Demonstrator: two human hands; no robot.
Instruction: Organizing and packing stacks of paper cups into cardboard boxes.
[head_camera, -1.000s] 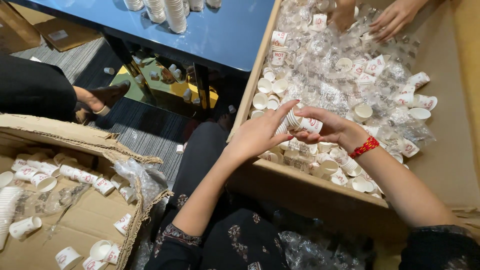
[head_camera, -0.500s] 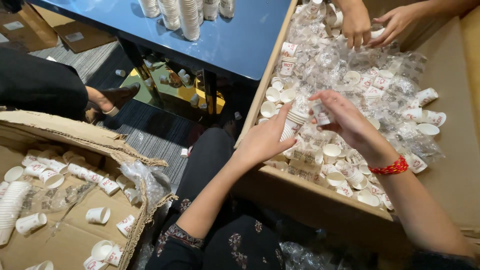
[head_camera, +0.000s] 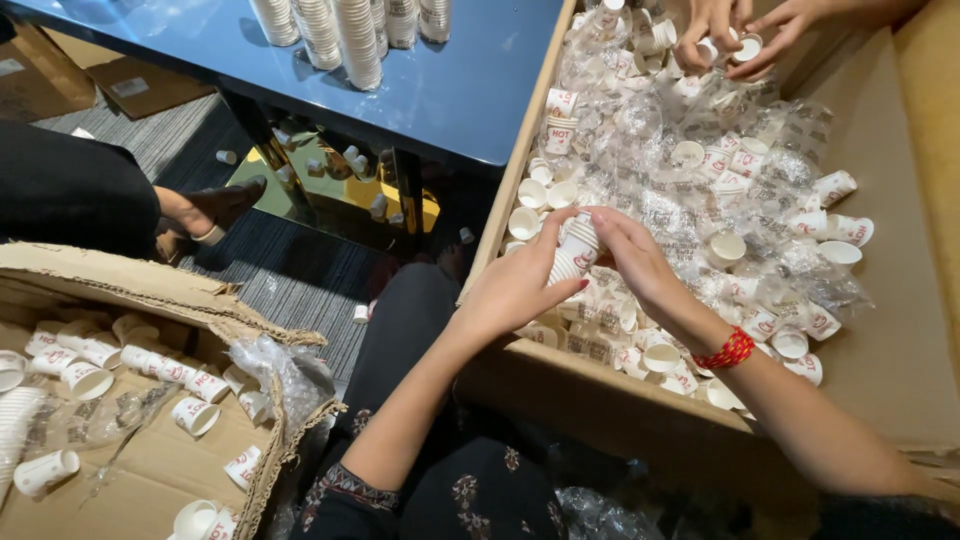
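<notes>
My left hand (head_camera: 525, 285) grips a short stack of small white paper cups (head_camera: 574, 250) with red print, held over the near edge of a large cardboard box (head_camera: 600, 400). My right hand (head_camera: 630, 255), a red beaded bracelet on its wrist, touches the top of the same stack with its fingers curled around it. The box under my hands is full of loose white cups and crumpled clear plastic wrap (head_camera: 700, 190).
Another person's two hands (head_camera: 745, 30) handle cups at the box's far end. Tall cup stacks (head_camera: 345, 30) stand on a blue table (head_camera: 450, 90). A second cardboard box (head_camera: 130, 420) with cups lies lower left. Someone's foot (head_camera: 215, 210) rests on the striped carpet.
My hands have drawn closer together around the cup stack, and the stack now stands between them. The view has shifted slightly, showing more of the table.
</notes>
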